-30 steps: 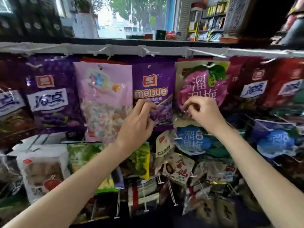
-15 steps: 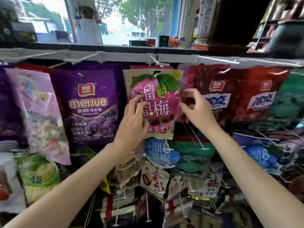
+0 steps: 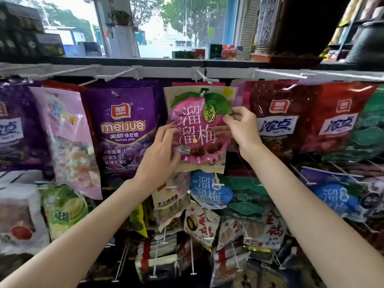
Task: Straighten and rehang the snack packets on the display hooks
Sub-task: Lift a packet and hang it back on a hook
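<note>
Left hand: fingers spread on the lower left face of the plum packet, thumb at its bottom edge, pinching that corner. Likely steadying the bag so it does not swing.

Right hand: thumb and fingers pinch the packet's right edge, just under the green leaf print. Likely pulling the face flat and square to the row.

Packet position: top row, centre, between the purple packet on its left and the dark red packet on its right. Its punch hole sits on a white hook from the top rail; more packets show behind it on the same hook. It hangs nearly upright, with a slight tilt.

Judgement: this packet is already hung and the step in hand is squaring it. Holding both side edges gives control of rotation about the single hook.

Further out: pink candy packet at left hangs visibly askew, lower corner swung right; it probably needs straightening. Lower rows are crowded and overlapping.
</note>
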Action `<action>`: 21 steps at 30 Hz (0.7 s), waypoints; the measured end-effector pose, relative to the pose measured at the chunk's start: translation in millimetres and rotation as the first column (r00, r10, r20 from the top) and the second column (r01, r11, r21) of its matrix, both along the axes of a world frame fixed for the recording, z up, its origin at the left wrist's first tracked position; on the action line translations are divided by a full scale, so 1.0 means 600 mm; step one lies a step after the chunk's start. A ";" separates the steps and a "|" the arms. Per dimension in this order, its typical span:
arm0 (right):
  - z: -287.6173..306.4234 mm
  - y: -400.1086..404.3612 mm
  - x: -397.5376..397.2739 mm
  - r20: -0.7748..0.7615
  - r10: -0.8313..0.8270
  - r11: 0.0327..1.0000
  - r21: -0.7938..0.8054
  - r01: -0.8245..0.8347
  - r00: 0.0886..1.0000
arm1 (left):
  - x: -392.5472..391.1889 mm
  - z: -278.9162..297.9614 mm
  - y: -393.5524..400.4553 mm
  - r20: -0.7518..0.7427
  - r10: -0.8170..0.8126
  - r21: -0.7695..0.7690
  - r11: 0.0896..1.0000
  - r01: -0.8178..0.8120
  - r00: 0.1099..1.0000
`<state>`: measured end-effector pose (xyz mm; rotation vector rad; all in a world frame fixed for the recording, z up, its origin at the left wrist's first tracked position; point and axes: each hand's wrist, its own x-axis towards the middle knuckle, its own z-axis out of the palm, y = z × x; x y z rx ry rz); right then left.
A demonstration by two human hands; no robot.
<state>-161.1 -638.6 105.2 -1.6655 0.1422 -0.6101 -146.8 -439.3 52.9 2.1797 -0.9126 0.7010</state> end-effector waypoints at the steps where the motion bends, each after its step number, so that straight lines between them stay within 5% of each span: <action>1: -0.003 -0.008 -0.004 -0.002 -0.060 0.998 -0.015 0.060 0.998 | -0.007 -0.005 -0.001 0.008 -0.009 -0.017 1.000 0.010 1.000; 5: -0.053 -0.033 -0.055 0.013 -0.223 0.959 -0.175 0.222 0.975 | -0.035 -0.056 -0.015 0.011 -0.101 0.089 0.991 0.099 0.995; 10: -0.204 -0.056 -0.099 -0.330 -0.273 0.836 -0.546 0.053 0.904 | -0.040 -0.127 -0.040 -0.169 -0.118 0.416 0.891 0.180 0.979; 14: -0.250 -0.075 -0.084 -0.536 -0.246 0.786 -0.598 -0.157 0.807 | -0.032 -0.143 -0.044 -0.285 -0.060 0.584 0.781 0.223 0.957; 21: -0.285 -0.079 -0.048 -0.694 -0.042 0.766 -0.484 -0.423 0.719 | -0.030 -0.152 -0.043 -0.244 -0.059 0.623 0.755 0.203 0.968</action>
